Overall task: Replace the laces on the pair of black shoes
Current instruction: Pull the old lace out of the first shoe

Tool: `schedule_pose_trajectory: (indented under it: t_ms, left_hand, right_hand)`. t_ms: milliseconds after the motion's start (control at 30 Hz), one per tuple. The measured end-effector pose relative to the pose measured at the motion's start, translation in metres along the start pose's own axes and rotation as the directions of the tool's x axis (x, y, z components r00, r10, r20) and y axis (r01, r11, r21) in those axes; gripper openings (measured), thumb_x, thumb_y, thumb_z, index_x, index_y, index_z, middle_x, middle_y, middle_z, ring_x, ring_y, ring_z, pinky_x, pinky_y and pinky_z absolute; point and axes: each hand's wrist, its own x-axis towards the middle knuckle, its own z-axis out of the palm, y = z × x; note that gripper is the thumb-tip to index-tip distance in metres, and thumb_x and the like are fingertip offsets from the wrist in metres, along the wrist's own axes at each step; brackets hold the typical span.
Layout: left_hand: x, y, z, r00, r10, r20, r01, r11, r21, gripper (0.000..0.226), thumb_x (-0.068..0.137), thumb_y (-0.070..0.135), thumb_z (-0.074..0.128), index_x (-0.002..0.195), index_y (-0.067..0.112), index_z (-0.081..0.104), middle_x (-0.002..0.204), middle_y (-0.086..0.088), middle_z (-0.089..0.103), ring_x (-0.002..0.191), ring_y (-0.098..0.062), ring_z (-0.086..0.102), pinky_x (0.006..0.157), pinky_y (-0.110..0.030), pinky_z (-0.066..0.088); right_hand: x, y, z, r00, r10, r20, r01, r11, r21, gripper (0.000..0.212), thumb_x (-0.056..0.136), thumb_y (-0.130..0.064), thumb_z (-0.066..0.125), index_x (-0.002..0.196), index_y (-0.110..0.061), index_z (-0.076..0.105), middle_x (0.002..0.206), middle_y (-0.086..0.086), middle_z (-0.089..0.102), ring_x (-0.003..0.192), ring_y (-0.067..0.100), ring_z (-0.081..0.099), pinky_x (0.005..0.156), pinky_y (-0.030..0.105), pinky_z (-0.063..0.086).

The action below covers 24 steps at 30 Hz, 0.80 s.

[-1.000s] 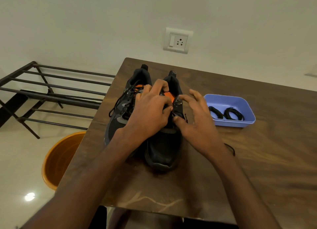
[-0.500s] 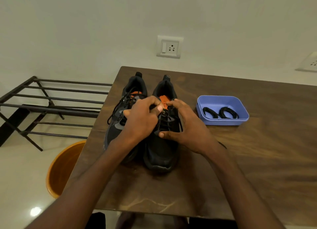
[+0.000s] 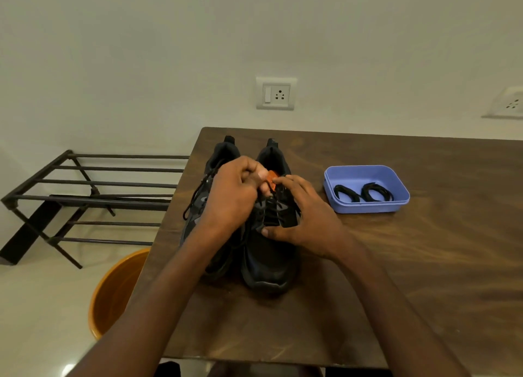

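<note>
Shoes (image 3: pixel 266 252): black pair, side by side, toes toward the near edge of the table (image 3: pixel 396 277), at its left end. The right shoe is the one being worked on; the left shoe (image 3: pixel 198 207) lies partly hidden under the left forearm, its old lace (image 3: pixel 198 191) trailing loose down its left side.

Change noted: a second ago both hands were spread over the right shoe's tongue; since then the left hand (image 3: pixel 235 195) has been drawn up into a curled fist at the top eyelets, beside the orange tongue tab (image 3: pixel 271 178). Its fingertips seem to pinch a lace end, though the lace itself cannot be made out there. The right hand (image 3: pixel 305 221) has been shifted nearer, thumb across the lower lacing, fingers loosely curved round the shoe's right flank and holding it steady.

Judgement: the old lace of the right shoe is being loosened from the top down; removal is at an early stage, and neither shoe has yet been relaced.

Surroundings: blue tray (image 3: pixel 402 201) to the right of the shoes, well apart, holding two coiled black laces (image 3: pixel 363 192), presumably the replacements. Metal rack (image 3: pixel 93 195) on the floor at left. Orange bucket (image 3: pixel 113 291) below the table's near left corner. Wall socket (image 3: pixel 276 93) beyond.

Obstructions: the left forearm crosses the left shoe; the hands hide the upper eyelets.
</note>
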Motion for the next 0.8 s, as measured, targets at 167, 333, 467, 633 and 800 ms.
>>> schedule_pose_trajectory:
  t_ms: [167,333,467,633,800]
  left_hand:
    - [-0.001,-0.011,0.0,0.977,0.138,0.164,-0.207,0.813,0.545,0.018,0.096,0.022,0.071,0.107,0.031,0.06,0.095,0.012,0.063,0.082,-0.004,0.062,0.079,-0.028,0.054]
    - [0.003,-0.014,0.008,0.945,0.298,0.133,-0.294,0.602,0.742,0.005,0.096,0.019,0.065,0.095,0.024,0.066,0.098,0.006,0.058,0.088,-0.016,0.057,0.089,-0.042,0.049]
    - [-0.002,0.003,-0.002,0.963,0.23,-0.144,-0.198,0.959,0.205,0.015,0.104,0.013,0.055,0.095,0.019,0.066,0.095,0.006,0.068,0.086,-0.005,0.067,0.073,-0.024,0.054]
    - [-0.002,0.007,-0.006,0.989,0.118,-0.088,-0.123,0.991,-0.049,0.009,0.108,0.013,0.048,0.106,0.008,0.055,0.089,-0.005,0.07,0.073,-0.01,0.066,0.064,-0.02,0.05]
    - [0.002,-0.012,-0.005,0.942,0.196,0.272,-0.329,0.701,0.633,0.018,0.094,0.024,0.072,0.111,0.027,0.067,0.104,0.008,0.057,0.102,-0.014,0.054,0.089,-0.028,0.042]
  right_hand:
    - [0.002,0.001,0.002,1.0,-0.004,0.009,0.004,1.0,-0.002,0.11,0.063,-0.077,0.075,0.156,-0.049,0.023,0.164,-0.018,0.016,0.145,0.012,0.036,0.114,0.047,0.044]
    - [0.002,0.003,0.003,1.0,-0.002,0.014,0.002,1.0,0.012,0.11,0.062,-0.077,0.076,0.154,-0.053,0.021,0.164,-0.018,0.016,0.145,0.013,0.036,0.114,0.049,0.045]
    - [0.001,0.003,0.002,1.0,-0.011,-0.008,0.012,0.999,0.044,0.106,0.061,-0.075,0.079,0.15,-0.056,0.026,0.161,-0.02,0.022,0.142,0.01,0.039,0.113,0.049,0.045]
    - [0.004,0.004,0.004,1.0,0.003,-0.014,-0.003,1.0,0.004,0.105,0.06,-0.08,0.075,0.149,-0.059,0.024,0.161,-0.02,0.021,0.144,0.012,0.037,0.113,0.052,0.043]
    - [0.004,0.006,0.006,1.0,-0.008,-0.015,0.009,1.0,0.016,0.106,0.063,-0.082,0.073,0.152,-0.056,0.022,0.163,-0.017,0.02,0.146,0.012,0.035,0.113,0.052,0.044]
